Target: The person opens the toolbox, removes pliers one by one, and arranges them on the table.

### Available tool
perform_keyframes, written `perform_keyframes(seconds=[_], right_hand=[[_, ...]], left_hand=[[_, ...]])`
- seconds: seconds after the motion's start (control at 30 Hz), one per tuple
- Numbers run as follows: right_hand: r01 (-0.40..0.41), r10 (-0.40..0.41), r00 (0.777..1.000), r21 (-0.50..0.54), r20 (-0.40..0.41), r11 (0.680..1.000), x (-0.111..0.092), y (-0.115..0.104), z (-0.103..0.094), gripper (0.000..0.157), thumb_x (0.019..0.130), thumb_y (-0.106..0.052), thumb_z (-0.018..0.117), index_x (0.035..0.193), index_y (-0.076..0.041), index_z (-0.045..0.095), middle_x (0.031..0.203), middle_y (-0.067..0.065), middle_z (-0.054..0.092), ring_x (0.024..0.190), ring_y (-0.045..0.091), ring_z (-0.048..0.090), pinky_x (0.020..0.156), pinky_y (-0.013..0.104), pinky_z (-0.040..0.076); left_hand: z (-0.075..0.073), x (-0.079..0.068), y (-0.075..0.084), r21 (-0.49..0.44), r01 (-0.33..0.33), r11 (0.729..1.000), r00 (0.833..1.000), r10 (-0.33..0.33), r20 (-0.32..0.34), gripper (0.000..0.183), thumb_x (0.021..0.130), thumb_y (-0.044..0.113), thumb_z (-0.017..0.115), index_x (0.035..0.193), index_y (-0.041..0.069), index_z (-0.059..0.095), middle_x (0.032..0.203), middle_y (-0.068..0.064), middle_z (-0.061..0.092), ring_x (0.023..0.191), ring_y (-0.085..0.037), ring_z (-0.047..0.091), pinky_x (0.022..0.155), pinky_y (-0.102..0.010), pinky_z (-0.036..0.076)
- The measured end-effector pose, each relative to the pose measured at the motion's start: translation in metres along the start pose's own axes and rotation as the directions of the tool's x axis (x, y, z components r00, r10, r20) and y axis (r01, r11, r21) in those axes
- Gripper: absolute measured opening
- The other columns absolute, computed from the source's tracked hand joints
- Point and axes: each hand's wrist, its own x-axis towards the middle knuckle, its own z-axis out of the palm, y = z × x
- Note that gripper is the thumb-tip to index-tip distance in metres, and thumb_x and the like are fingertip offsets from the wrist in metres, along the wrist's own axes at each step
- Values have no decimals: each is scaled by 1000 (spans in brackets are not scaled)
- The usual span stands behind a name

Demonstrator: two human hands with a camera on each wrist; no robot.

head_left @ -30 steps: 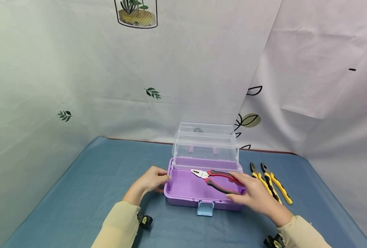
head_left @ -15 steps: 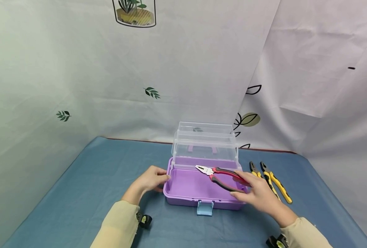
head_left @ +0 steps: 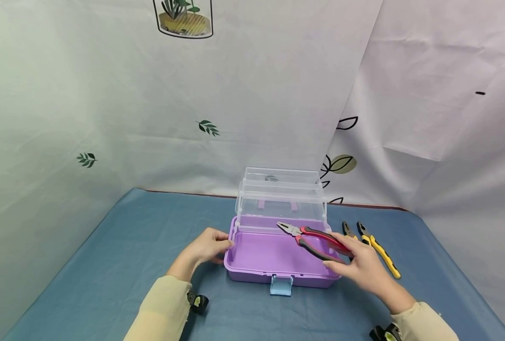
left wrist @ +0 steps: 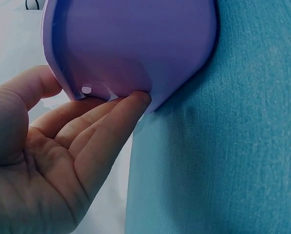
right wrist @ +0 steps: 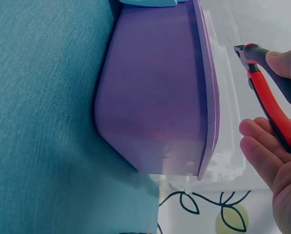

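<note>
A purple toolbox (head_left: 252,277) stands on the table with its clear lid (head_left: 283,189) raised at the back. At its left end my left hand (head_left: 205,247) holds the side wall; the left wrist view shows the thumb at the rim (left wrist: 50,44) and the fingers against the outside. My right hand (head_left: 365,266) grips combination pliers (head_left: 316,233) by their red and black handles. The plier handles are spread, and the silver head points up and left over the box. In the right wrist view the pliers (right wrist: 272,105) are above the rim.
Two more pliers with yellow and black handles lie to the right of the box, one pair (head_left: 382,253) farther right and the other (head_left: 348,229) partly hidden by my right hand. A light blue latch (head_left: 281,285) hangs down at the front. Blue cloth (head_left: 86,284) covers the table.
My right hand has moved right and slightly up with the pliers, from over the middle of the box toward its right end. The left hand stays on the box's side.
</note>
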Motion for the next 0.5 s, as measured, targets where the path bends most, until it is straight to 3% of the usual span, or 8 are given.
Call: perform_keyframes(seconds=[0.3, 0.5], right_hand=[[-75, 74, 997, -26, -17, 997, -4, 4, -5, 65, 64, -22, 87, 121, -4, 62, 106, 13, 68, 79, 13, 58, 55, 24, 52], [-87, 88, 995, 4, -50, 996, -8, 7, -7, 63, 64, -20, 87, 119, -1, 63, 102, 15, 68, 80, 15, 64, 59, 22, 55]], left_hand=[[0, 0, 1, 5, -4, 1000, 1000, 4, -1, 31, 90, 10, 56, 113, -9, 64, 96, -20, 70, 80, -17, 67, 63, -36, 59], [0, 0, 0, 0, -7, 1000, 1000, 7, 2, 31, 90, 9, 56, 113, -10, 63, 96, -20, 70, 80, -16, 66, 62, -36, 59]])
